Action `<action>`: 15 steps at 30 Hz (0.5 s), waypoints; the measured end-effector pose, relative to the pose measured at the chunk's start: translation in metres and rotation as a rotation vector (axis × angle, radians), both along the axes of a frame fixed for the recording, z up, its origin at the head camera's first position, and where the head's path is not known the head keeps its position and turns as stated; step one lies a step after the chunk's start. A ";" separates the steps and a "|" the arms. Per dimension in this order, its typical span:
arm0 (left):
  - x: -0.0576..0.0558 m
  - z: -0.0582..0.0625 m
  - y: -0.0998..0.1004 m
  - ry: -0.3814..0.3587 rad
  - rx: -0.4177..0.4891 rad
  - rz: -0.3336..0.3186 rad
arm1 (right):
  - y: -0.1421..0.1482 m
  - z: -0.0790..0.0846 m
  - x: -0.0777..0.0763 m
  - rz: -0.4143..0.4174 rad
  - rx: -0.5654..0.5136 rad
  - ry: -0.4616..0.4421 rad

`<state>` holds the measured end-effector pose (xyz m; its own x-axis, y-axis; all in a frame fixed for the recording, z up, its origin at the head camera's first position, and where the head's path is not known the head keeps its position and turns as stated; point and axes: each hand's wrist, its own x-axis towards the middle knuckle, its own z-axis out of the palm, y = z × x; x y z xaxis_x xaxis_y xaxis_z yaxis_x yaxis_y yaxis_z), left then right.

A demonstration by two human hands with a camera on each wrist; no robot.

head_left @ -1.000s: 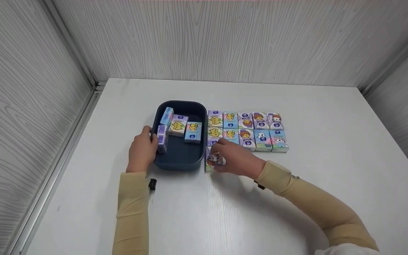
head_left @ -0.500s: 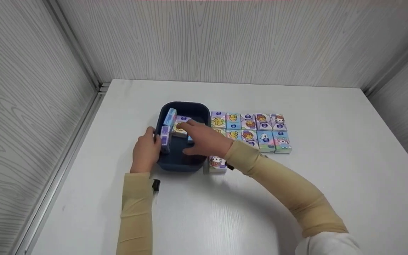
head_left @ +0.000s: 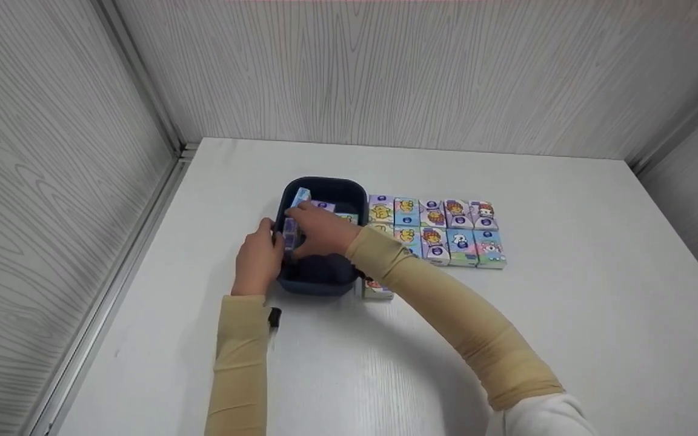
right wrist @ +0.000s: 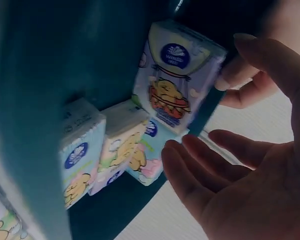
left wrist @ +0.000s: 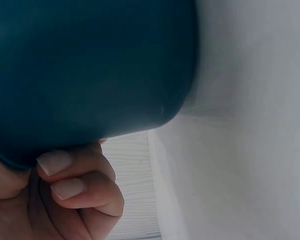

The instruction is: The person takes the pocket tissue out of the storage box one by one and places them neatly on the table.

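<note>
My left hand (head_left: 258, 257) grips the left rim of a dark blue plastic bin (head_left: 323, 288); its curled fingers (left wrist: 92, 195) show against the outer wall in the left wrist view. Inside the bin, my right hand (head_left: 326, 232) reaches over to the left wall. Its spread thumb and fingers stand around a purple tissue pack (right wrist: 177, 75) set on edge, with no firm hold visible. A light blue tissue pack (head_left: 302, 197) stands on edge behind that one. Two more packs, a purple one (head_left: 323, 206) and a blue one (right wrist: 80, 150), lie in the bin, partly hidden by my right hand.
To the right of the bin, several tissue packs (head_left: 434, 236) lie in two rows on the white table (head_left: 337, 363). Another pack (head_left: 378, 292) sits nearer me, half covered by my right sleeve. Pale wood-grain panels (head_left: 385, 72) enclose the table.
My right hand has left the near pack on the table and moved left into the bin, to the purple pack at the left wall. My left hand stays on the rim.
</note>
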<state>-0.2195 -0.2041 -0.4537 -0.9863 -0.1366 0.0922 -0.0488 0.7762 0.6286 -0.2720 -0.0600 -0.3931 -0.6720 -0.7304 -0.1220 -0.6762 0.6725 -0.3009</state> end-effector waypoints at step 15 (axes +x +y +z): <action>0.000 0.000 0.000 -0.023 0.005 0.003 | -0.013 0.001 0.003 0.009 0.103 0.119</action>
<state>-0.2196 -0.2036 -0.4537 -0.9878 -0.1398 0.0691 -0.0652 0.7726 0.6315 -0.2692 -0.0732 -0.3918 -0.6795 -0.7244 -0.1162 -0.7093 0.6891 -0.1482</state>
